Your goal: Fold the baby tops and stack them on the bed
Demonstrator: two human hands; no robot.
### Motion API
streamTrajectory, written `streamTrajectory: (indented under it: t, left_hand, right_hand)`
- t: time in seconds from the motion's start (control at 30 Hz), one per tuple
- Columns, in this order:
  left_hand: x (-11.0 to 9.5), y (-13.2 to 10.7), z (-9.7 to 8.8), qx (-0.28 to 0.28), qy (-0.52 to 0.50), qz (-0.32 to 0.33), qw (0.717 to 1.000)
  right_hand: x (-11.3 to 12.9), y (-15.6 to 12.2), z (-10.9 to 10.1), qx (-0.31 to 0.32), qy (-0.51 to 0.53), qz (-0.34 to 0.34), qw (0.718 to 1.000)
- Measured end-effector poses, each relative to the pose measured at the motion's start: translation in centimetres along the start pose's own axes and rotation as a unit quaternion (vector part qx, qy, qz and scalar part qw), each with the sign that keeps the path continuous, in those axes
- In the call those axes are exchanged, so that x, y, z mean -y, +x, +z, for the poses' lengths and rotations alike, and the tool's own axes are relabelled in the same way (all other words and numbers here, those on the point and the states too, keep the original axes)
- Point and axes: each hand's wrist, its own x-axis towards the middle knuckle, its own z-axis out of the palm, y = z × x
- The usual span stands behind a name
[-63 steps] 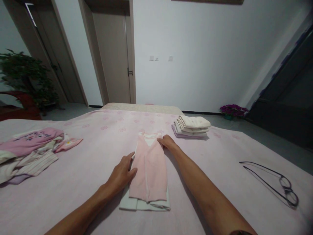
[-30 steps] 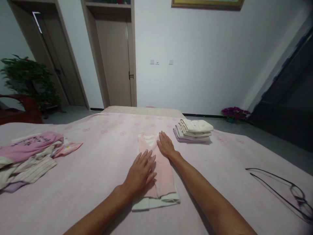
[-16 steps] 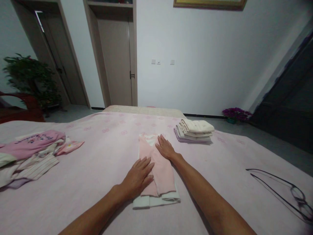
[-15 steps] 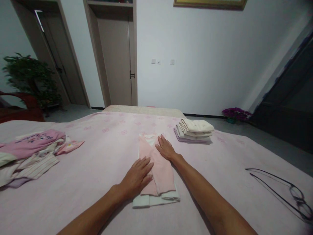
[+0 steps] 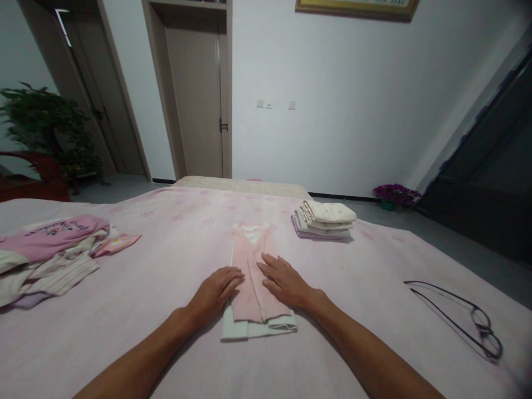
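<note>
A small pink and white garment (image 5: pixel 253 293), folded into a narrow strip, lies flat on the pink bedspread (image 5: pixel 174 277) in front of me. Its white V-shaped neck points away from me, and a pale folded band shows at the near end. My left hand (image 5: pixel 218 293) rests along the left edge, fingertips on the pink cloth. On the right half lies my right hand (image 5: pixel 285 280), palm down with the fingers stretched and slightly apart. Neither hand grips the cloth.
A loose heap of clothes (image 5: pixel 54 244) lies at the left. Beyond the garment, to the right, stands a stack of folded clothes (image 5: pixel 326 219). Black-framed eyeglasses (image 5: pixel 482 330) lie at the right. Past the bed are a door (image 5: pixel 195 105) and purple flowers (image 5: pixel 394 195).
My right hand has slid toward me from the neck end to the middle of the garment. My left hand has shifted left to its edge. The view has moved slightly.
</note>
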Motion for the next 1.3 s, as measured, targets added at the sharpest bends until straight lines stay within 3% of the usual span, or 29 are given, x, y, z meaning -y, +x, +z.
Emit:
streamTrajectory:
  t: [0.1, 0.17, 0.3, 0.43, 0.67, 0.97, 1.3]
  left_hand:
    - [1.1, -0.1, -1.7, -0.01, -0.008, -0.02, 1.0]
    - [1.9, -0.2, -2.7, 0.012, -0.011, -0.007, 1.0]
    - [2.9, -0.3, -4.1, 0.08, -0.02, 0.016, 0.996]
    - [2.7, -0.3, -4.8, 0.119, -0.029, 0.02, 0.992]
    - [1.9, -0.3, -3.7, 0.105, -0.029, 0.053, 0.993]
    - [1.4, -0.2, -2.7, 0.084, -0.04, 0.091, 0.992]
    - [1.3, -0.6, -2.3, 0.071, -0.123, 0.031, 0.989]
  right_hand:
    - [-1.1, -1.6, -0.1, -0.108, 0.035, -0.006, 0.994]
    - [-1.8, -2.6, -0.6, -0.153, 0.025, 0.002, 0.988]
    - [-2.5, -3.6, -1.8, -0.124, -0.011, -0.016, 0.992]
    - [-2.3, -3.4, -2.0, -0.112, 0.029, -0.056, 0.992]
    - [-2.3, -3.4, -1.2, -0.166, 0.082, -0.094, 0.978]
    - [-1.7, -3.4, -1.0, -0.16, 0.141, -0.119, 0.97]
    - [-1.8, -3.5, -1.2, -0.168, 0.108, -0.147, 0.969]
